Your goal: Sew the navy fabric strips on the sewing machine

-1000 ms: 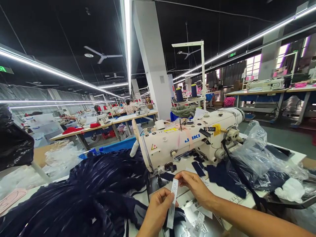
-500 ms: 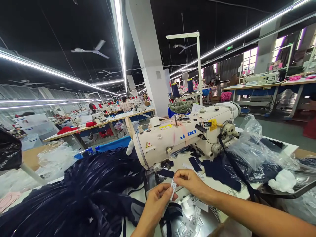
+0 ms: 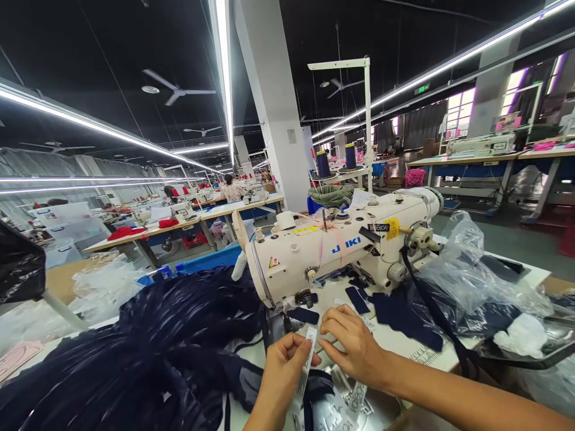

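A white printed label (image 3: 311, 339) is pinched between the thumb and fingers of my left hand (image 3: 285, 366), its top end sticking up. Close beside it on the right is my right hand (image 3: 353, 344), fingers bent and thumb apart from them, with nothing visible between. More white labels (image 3: 357, 396) lie loose on the metal plate below my hands. Just beyond stands a white sewing machine (image 3: 296, 257) with blue lettering. A small dark navy fabric piece (image 3: 303, 315) lies under its head.
A large heap of navy fabric strips (image 3: 148, 335) covers the left side. Clear plastic bags (image 3: 467, 269) and navy cloth lie to the right, with a crumpled white wad (image 3: 523, 335) in a tray. Thread cones (image 3: 322, 164) stand behind the machine. People sit at distant tables.
My right hand has let go of the label's upper end and moved slightly right, its fingers loosening. The left hand keeps the label. The view has shifted a little.
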Tool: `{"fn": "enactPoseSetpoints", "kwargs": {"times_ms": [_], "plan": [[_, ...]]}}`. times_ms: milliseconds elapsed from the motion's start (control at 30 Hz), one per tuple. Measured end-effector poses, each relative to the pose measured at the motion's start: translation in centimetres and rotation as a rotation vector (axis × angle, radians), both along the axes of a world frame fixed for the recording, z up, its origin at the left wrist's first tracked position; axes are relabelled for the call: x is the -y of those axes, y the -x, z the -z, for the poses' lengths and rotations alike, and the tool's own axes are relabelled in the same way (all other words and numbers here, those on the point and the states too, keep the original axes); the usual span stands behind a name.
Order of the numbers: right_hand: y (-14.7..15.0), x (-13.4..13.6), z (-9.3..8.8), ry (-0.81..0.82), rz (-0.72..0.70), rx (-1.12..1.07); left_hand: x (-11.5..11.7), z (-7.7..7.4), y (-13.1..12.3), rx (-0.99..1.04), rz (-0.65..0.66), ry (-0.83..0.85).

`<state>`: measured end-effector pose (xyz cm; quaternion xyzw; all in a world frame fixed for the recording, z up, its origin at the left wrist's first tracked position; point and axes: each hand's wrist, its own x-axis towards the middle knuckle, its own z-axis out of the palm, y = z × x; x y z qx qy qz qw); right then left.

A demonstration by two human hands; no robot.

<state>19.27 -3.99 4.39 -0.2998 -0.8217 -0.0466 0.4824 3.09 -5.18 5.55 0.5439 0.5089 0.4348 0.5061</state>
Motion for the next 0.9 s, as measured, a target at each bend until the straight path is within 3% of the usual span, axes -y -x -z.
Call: {"fn": "enactPoseSetpoints", "kwargs": {"times_ms": [200,433,633,767,900], "plan": [[0.7,-0.2,-0.2,-0.03,0.035,0.055,-0.3,0.6,0.2,-0.03,0.051,-0.081],[-1.3,-2.3,0.4,0.123,0.129,-0.12,1.4,-0.9,0.4,-0.048,0.034,-0.049],[-1.2,-1.3,0.0,0.292,-0.089,-0.096,0.9,-0.3,0.9,-0.076,0.032,-0.011],[0.0,0.0,-0.6,0.198,-0.094,-0.047,0.4,0.3,0.8,-0.078,0.039,-0.059],[0.8,0.3,-0.7,0.011,-0.095,0.115,1.1,-0.3,0.5,-0.105,0.019,-0.103]]}}
